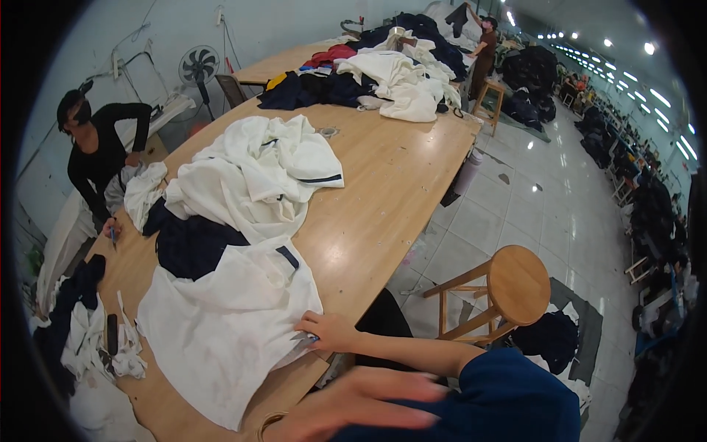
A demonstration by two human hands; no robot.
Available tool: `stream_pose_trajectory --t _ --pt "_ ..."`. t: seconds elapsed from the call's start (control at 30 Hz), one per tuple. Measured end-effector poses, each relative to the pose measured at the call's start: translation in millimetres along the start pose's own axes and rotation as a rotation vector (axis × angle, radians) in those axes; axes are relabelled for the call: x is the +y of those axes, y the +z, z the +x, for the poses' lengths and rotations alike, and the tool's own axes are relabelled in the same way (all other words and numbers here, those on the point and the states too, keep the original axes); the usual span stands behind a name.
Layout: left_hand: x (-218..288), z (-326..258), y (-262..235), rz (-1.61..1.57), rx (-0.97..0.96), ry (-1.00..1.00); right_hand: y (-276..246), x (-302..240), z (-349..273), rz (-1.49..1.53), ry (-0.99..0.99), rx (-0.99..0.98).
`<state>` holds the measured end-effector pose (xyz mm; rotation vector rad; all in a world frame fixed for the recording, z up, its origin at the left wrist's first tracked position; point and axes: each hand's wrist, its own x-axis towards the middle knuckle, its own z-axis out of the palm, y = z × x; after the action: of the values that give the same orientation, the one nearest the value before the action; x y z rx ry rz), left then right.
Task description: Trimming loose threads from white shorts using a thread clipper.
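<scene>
My right hand (328, 331) is closed around small thread snips (304, 337) with a blue handle and metal blades. Its fingers rest on the right edge of a white garment (221, 324) that lies spread on the wooden table (368, 169). A short dark strip (288, 256) shows near the garment's upper corner. Close in front of me, my left hand (353, 404) is blurred, its fingers stretched toward the right and nothing visible in them. A bracelet (273, 422) circles that wrist.
Crumpled white garments (250, 169) and a navy cloth (193, 241) lie farther up the table. White scraps (87, 331) sit at the left edge. A co-worker (99, 147) holds a small blue tool there. A wooden stool (518, 284) stands right, beside dark cloth (546, 340) on the floor.
</scene>
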<state>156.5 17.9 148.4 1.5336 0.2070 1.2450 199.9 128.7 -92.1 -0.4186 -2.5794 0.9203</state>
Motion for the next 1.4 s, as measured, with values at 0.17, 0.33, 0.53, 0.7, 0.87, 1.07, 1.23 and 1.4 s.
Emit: stream_pose_trajectory --t 0.17,0.33,0.53,0.7,0.87,1.07,1.23,1.4 --pt "3 61 10 -0.283 -0.31 0.137 2 4 -3 -0.014 -0.009 0.008" --pt "15 80 12 -0.412 -0.25 0.129 2 0 -2 -0.017 -0.026 -0.005" --pt "16 97 16 -0.445 -0.21 0.257 0 0 -5 -0.018 -0.028 0.021" --pt "14 104 19 -0.469 -0.192 0.343 0 4 -5 -0.02 -0.042 0.034" --pt "15 101 18 -0.485 -0.145 0.389 1 3 -3 0.001 -0.047 0.032" --pt "-6 -10 -35 0.45 0.607 -0.277 17 17 -5 0.003 -0.053 0.059" --pt "-37 -154 -68 1.06 0.689 -0.762 -5 1 1 0.136 0.02 0.048" --pt "-42 -255 -57 1.693 0.594 -1.093 -8 13 10 0.161 0.082 0.005"
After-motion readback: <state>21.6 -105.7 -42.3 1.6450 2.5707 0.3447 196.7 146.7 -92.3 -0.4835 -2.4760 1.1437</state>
